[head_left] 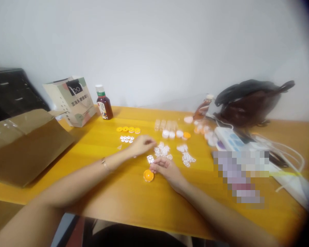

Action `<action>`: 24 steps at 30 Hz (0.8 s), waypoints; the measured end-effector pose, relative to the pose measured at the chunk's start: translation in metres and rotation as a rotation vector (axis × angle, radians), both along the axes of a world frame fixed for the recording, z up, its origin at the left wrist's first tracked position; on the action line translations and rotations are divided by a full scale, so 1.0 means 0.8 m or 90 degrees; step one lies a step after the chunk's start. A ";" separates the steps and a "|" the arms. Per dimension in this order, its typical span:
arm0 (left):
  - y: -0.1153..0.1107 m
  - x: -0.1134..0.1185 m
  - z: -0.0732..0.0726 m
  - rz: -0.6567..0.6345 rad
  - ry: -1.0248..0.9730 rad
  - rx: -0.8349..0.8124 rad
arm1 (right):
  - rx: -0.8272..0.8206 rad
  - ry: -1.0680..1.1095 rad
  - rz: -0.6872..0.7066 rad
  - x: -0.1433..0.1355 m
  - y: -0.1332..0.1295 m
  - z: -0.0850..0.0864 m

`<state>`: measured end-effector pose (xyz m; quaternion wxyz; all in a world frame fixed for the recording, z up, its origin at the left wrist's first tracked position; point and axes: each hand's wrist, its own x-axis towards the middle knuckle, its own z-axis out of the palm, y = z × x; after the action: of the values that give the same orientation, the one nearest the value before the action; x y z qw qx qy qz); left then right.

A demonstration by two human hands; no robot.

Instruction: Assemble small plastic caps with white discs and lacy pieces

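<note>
My left hand (143,144) hovers by a loose pile of white perforated plastic pieces (162,150), its fingers bent and drawn together. Anything between those fingertips is too small or blurred to name. Lower down, my right hand (167,168) has thumb and forefinger pinched together beside a round orange part (148,175) with a hollow centre. A single white perforated piece (150,159) shows just past its fingers; I cannot tell whether they hold it. Left of my hands are small white round parts (127,139) in rows and several yellow rings (128,130) in a line.
Clear tubes (166,125) and white caps (172,134) stand behind the pieces. More perforated pieces (188,159) lie to the right. A sauce bottle (104,104), paper bag (72,101) and cardboard box (28,147) are left; a dark bag (249,103) and power strip (230,140) right.
</note>
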<state>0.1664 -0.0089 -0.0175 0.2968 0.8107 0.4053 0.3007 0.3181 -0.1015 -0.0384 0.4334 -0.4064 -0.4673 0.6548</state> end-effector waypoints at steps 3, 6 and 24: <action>0.040 0.025 0.003 -0.033 0.038 -0.005 | 0.000 -0.003 0.007 0.000 0.000 0.002; 0.065 0.045 -0.002 -0.065 0.064 -0.019 | -0.005 -0.001 0.011 0.001 0.000 0.003; 0.063 0.049 -0.008 -0.046 -0.089 -0.019 | 0.006 -0.001 0.013 0.003 0.001 0.000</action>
<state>0.2055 0.0418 -0.0235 0.3472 0.7971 0.3586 0.3399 0.3208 -0.1004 -0.0384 0.4283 -0.4000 -0.4751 0.6564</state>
